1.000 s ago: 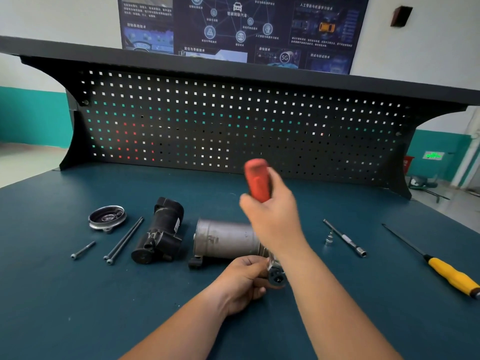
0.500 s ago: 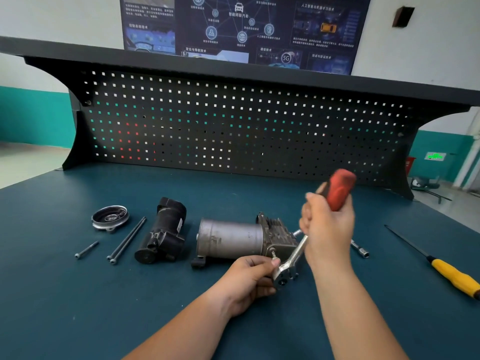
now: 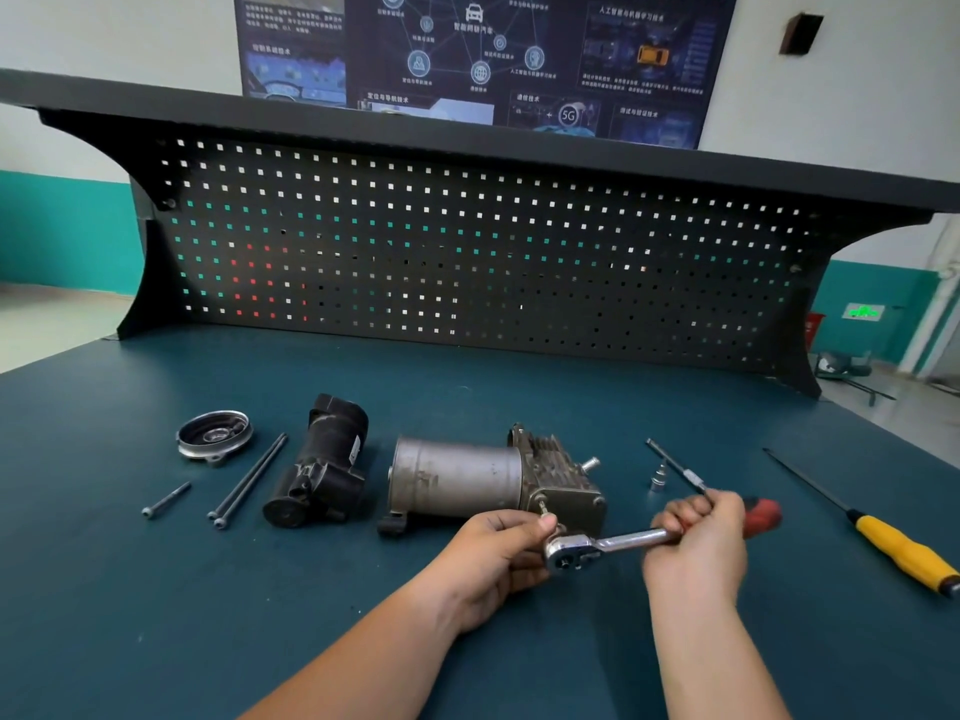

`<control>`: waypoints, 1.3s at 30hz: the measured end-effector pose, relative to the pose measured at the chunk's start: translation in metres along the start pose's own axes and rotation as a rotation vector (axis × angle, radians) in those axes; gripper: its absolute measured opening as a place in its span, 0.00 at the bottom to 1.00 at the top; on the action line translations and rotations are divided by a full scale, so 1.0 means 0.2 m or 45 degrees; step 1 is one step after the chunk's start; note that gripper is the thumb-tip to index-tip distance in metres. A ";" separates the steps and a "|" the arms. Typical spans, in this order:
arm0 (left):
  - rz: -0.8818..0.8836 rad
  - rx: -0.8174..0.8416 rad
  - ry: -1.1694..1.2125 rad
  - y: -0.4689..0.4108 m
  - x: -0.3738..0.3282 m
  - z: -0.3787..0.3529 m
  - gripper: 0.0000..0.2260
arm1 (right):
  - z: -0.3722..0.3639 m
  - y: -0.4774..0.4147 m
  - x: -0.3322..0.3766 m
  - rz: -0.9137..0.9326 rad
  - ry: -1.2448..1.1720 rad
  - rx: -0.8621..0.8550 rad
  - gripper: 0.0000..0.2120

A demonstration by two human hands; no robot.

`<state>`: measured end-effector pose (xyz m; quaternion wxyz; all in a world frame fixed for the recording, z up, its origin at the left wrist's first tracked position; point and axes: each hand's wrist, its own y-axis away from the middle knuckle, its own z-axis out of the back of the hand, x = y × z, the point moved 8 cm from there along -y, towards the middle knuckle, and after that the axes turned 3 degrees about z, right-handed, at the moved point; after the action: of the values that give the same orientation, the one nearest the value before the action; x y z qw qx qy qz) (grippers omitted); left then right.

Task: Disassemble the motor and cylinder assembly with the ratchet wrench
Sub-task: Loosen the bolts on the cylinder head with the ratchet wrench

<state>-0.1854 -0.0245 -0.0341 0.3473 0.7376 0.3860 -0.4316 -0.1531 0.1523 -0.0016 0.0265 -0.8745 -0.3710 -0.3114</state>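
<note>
ASSY POSN: motor and cylinder assembly (image 3: 457, 478) lies on its side mid workbench (image 3: 104, 589); steel can to the left, finned cyl. end to the right.
FASTENER: bolt (image 3: 543, 508) stands proud of the cyl. end's near face; prob. part backed out.
TOOL: ratchet wrench (image 3: 623, 540); head at the bolt, shaft runs right, red grip shows past the R hand.
L HAND: left hand (image 3: 493, 558) curled round the wrench head, thumb tip beside the bolt.
R HAND: right hand (image 3: 696, 543) clamped on the shaft where the red grip starts.
RISK 1, SLIP: whether the socket sits fully on the bolt head is hidden. If partly seated, a pull may cam it off and round the head.
RISK 2, ROLL: neither hand holds the assy body. The can is round, so torque on a tight thread may rock or turn it.
RISK 3, PINCH: L thumb sits betw. wrench head and casting. A slip traps it.
RISK 4, STRIKE: small socket (image 3: 658, 480) and extension bar (image 3: 675, 467) lie just behind the R hand. A wide swing may knock them away.
RISK 5, LOST PART: a freed bolt may drop and roll. Long bolts (image 3: 249, 480) and short bolt (image 3: 166, 500) lie loose at left, so a mix-up is poss.
</note>
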 end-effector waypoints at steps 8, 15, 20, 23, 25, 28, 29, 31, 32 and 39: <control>0.034 0.028 0.016 0.00 0.00 0.00 0.07 | -0.30 0.15 0.15 0.373 0.208 0.354 0.12; 0.033 0.060 0.032 0.00 0.00 -0.02 0.06 | -0.64 0.40 0.10 0.736 0.776 0.837 0.12; -0.012 0.079 0.037 0.01 -0.01 -0.01 0.10 | -0.78 0.73 -0.16 0.991 1.224 1.364 0.10; 0.008 0.115 0.052 0.03 -0.02 -0.02 0.18 | -0.77 0.79 -0.22 1.054 1.287 1.442 0.13; -0.010 0.104 -0.001 0.02 -0.02 -0.01 0.15 | -0.77 0.76 -0.18 1.025 1.205 1.371 0.11; -0.031 0.041 -0.018 0.00 -0.02 0.00 0.09 | -0.75 0.66 -0.07 0.931 1.047 1.214 0.09; -0.026 0.021 -0.009 -0.01 -0.01 0.00 0.08 | -0.74 0.61 -0.04 0.889 1.022 1.152 0.09; -0.016 0.008 0.017 -0.02 0.00 0.00 0.09 | -0.70 0.51 0.01 0.762 0.954 1.008 0.12; -0.010 0.003 0.026 -0.02 0.00 0.00 0.08 | -0.67 0.46 0.03 0.675 0.889 0.933 0.14; 0.009 -0.022 0.034 -0.01 0.01 0.00 0.08 | -0.41 0.18 0.12 0.261 0.260 0.510 0.13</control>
<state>-0.1870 -0.0227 -0.0363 0.3499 0.7416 0.3917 -0.4174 -0.1593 0.1190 0.0849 0.2683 -0.8487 -0.3300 -0.3142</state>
